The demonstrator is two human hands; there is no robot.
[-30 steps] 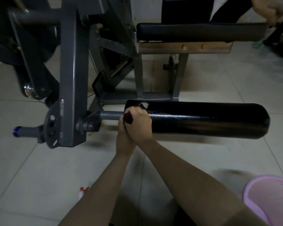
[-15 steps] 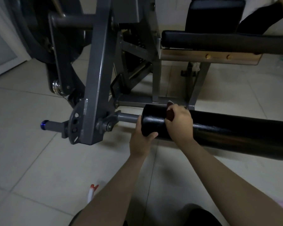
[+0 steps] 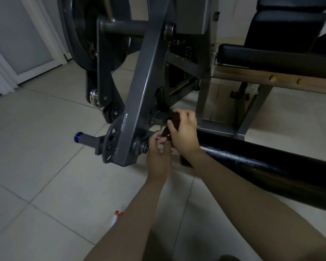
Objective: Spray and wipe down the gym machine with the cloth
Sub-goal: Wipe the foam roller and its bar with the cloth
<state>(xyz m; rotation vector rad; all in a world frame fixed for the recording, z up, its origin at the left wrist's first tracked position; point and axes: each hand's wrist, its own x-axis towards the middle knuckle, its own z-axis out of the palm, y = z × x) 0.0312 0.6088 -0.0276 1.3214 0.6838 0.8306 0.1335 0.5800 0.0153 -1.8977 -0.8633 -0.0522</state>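
A dark red cloth sits bunched at the inner end of a black roller pad on the gym machine, just where the pad's shaft meets the grey steel swing arm. The right-hand grip is closed around the cloth, with the fingers curled over its upper fold and the hand lying against the end of the pad. The left-hand grip reaches in from below with its fingers curled at the cloth's lower edge. Whether it has hold of the cloth or of the shaft behind it cannot be told in the dim light.

A short peg with a blue cap juts out to the left of the swing arm's perforated plate. Behind the arm stands a large dark wheel. To the right, a black padded seat rests on a wooden board fixed with two brass-coloured bolts.

On the pale tiled floor, a spray bottle lies just beside the left forearm. Only its red-and-white nozzle end shows, and the arm hides the rest. A white-framed door fills the upper left corner.
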